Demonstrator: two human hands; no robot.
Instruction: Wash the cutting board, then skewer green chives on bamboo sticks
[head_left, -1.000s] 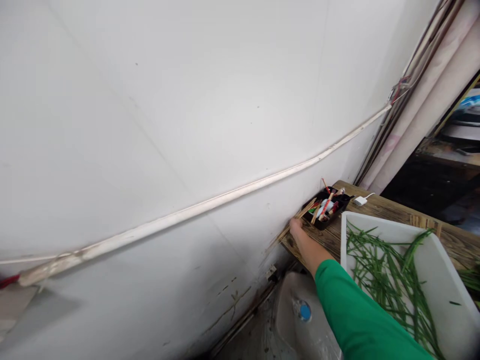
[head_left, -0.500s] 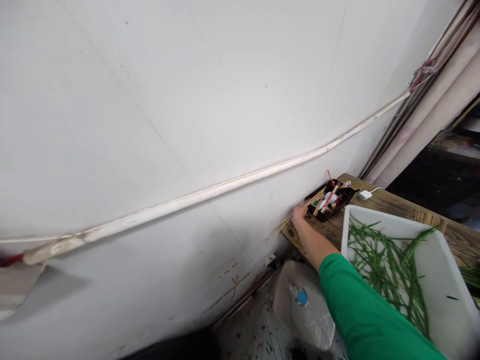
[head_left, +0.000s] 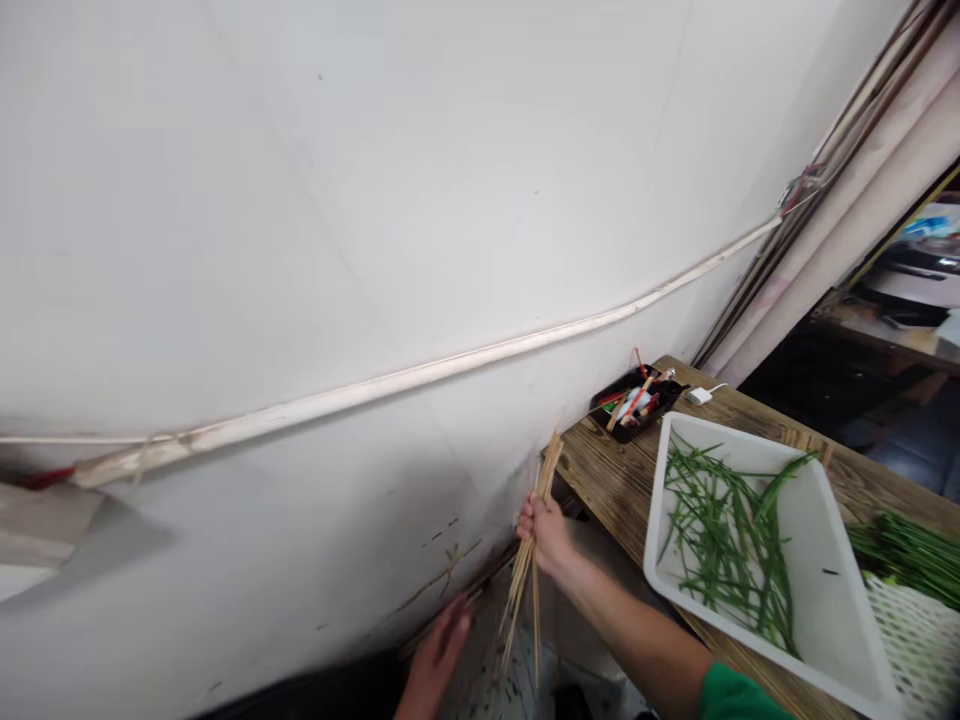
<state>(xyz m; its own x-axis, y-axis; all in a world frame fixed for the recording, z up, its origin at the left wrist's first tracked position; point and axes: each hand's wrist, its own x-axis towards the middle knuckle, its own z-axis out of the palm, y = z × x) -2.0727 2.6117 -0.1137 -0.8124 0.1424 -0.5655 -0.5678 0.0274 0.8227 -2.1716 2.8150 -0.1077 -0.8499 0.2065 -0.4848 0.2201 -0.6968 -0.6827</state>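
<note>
My right hand (head_left: 546,530) is closed around a bundle of thin bamboo skewers (head_left: 519,585), held at a slant in front of the wall, off the table's near left corner. The sticks poke out above the fist and fan out below it. My left hand (head_left: 437,655) is at the bottom, fingers stretched and slightly blurred, touching nothing that I can see. A black tray (head_left: 626,432) of small items, with a few sticks and red-marked pieces, sits on the wooden table (head_left: 600,465) against the wall.
A white bin (head_left: 817,590) with loose green stalks (head_left: 750,530) stands on the table. Beyond it are more greens (head_left: 911,550) and a white perforated basket (head_left: 911,630). A white adapter (head_left: 700,396) lies near the tray. A pipe (head_left: 450,368) runs along the wall.
My right hand has drawn back from beside the tray, bringing the bamboo skewers down and left off the table corner. My left hand has come into view at the bottom.
</note>
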